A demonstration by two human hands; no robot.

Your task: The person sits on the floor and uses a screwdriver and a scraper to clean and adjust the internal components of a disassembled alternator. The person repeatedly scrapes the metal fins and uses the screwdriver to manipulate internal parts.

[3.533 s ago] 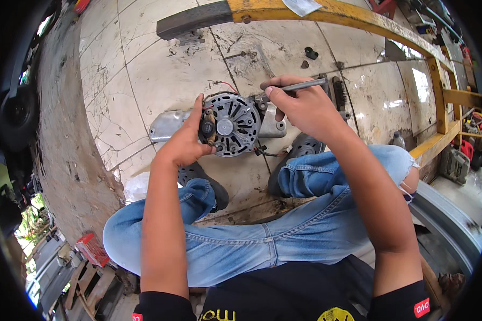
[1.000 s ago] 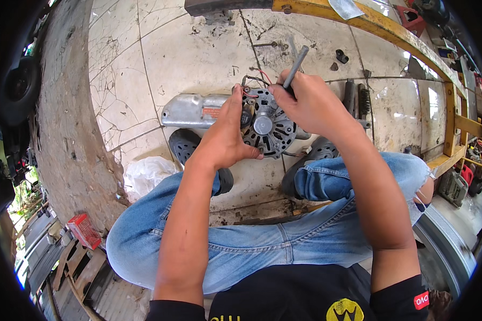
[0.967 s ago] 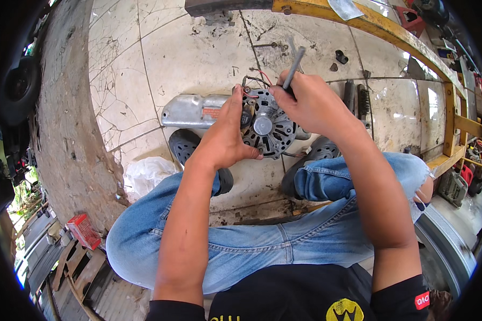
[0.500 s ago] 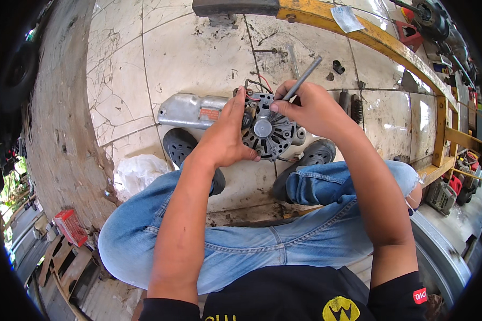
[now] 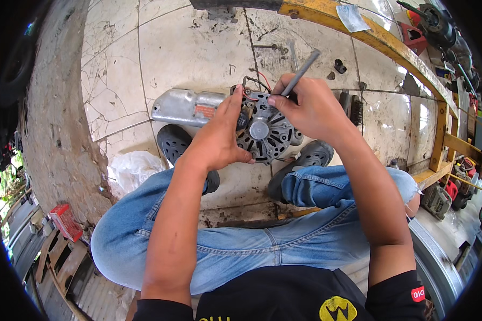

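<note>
A round, vented metal alternator (image 5: pixel 259 130) stands on the tiled floor between my feet, its slotted end facing up. My left hand (image 5: pixel 219 134) braces it from the left, thumb at the near rim and fingers stretched along the far side. In my right hand (image 5: pixel 304 104) a grey metal rod (image 5: pixel 304 69) is pinched at a slant, upper end pointing away to the right. Its lower end is hidden by my fingers, over the alternator's far right part. Thin red and dark wires (image 5: pixel 261 80) rise at the alternator's far edge.
An elongated silver metal housing (image 5: pixel 182 107) lies left of the alternator. A wire brush (image 5: pixel 356 109) is to the right, with a bolt (image 5: pixel 265 47) and a small black part (image 5: pixel 339 66) farther off. A yellow frame (image 5: pixel 391 48) borders the right; a plastic bag (image 5: pixel 134 171) lies near my left foot.
The picture has shifted slightly. My right fingers have moved a little on the far right part of the alternator, the rod still held; my left hand keeps its place.
</note>
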